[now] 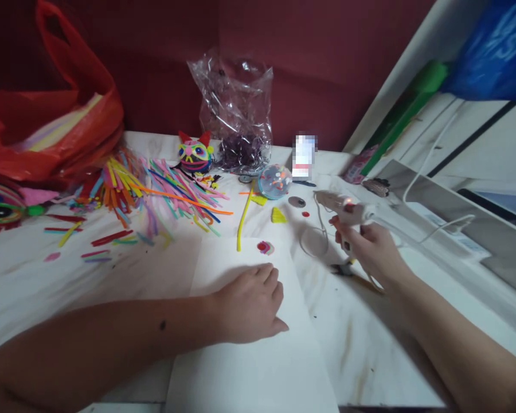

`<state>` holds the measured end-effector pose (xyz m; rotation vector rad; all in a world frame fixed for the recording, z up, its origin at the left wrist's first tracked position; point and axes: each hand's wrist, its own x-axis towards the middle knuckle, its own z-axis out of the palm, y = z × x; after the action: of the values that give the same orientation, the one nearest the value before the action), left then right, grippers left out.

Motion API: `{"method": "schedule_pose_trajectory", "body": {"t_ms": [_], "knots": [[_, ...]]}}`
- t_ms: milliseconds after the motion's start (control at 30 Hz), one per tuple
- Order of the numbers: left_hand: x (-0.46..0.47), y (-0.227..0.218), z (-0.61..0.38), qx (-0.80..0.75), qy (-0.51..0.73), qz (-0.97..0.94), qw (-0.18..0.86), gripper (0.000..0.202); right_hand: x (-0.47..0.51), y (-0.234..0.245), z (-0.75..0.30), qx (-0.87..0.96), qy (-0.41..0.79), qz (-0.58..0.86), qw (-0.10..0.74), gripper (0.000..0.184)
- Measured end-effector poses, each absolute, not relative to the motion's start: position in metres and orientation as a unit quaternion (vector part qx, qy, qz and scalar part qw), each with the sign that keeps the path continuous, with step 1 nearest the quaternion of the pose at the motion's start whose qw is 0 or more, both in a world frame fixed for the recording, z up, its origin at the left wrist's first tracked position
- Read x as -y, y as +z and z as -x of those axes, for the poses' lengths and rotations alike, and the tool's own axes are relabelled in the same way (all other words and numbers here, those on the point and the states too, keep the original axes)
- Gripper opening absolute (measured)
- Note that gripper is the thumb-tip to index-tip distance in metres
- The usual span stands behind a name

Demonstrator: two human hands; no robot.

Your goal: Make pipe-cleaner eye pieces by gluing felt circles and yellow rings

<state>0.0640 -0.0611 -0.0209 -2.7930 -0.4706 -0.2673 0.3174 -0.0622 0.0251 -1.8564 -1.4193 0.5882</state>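
Observation:
My left hand [251,301] lies flat, palm down, on a white sheet of paper [258,355], fingers stretched toward a small red and pink coil [265,247] on the sheet. My right hand [370,246] grips the handle of a white glue gun [341,205], its nozzle pointing left above the table and a small light glowing on its body. Its white cord [430,229] trails off to the right. A yellow pipe cleaner [242,223] lies just past the sheet's far edge.
A heap of coloured pipe cleaners [155,192] covers the left of the white table [124,275]. A colourful cat-faced ball [195,154], a clear plastic bag [236,115], a round clear container [274,181] and a red bag [47,126] stand behind.

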Motion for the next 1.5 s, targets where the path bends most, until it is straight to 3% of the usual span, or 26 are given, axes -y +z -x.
{"method": "schedule_pose_trajectory", "body": {"t_ms": [100, 200, 400, 900, 1500], "knots": [[0.061, -0.019, -0.064, 0.166, -0.085, 0.971, 0.148, 0.053, 0.064, 0.030, -0.311, 0.536, 0.300, 0.705, 0.354, 0.035], [0.062, -0.019, -0.064, 0.170, -0.083, 0.970, 0.151, 0.054, 0.073, 0.032, -0.291, 0.563, 0.366, 0.681, 0.292, 0.037], [0.064, -0.023, -0.065, 0.177, -0.084, 0.968, 0.157, 0.059, 0.088, 0.025, -0.269, 0.625, 0.344, 0.672, 0.199, 0.041], [0.063, -0.022, -0.067, 0.159, -0.084, 0.967, 0.178, 0.057, 0.084, 0.014, -0.266, 0.636, 0.349, 0.672, 0.149, 0.044], [0.064, -0.024, -0.067, 0.154, -0.089, 0.966, 0.186, 0.056, 0.084, 0.015, -0.265, 0.642, 0.347, 0.668, 0.146, 0.043]]}}
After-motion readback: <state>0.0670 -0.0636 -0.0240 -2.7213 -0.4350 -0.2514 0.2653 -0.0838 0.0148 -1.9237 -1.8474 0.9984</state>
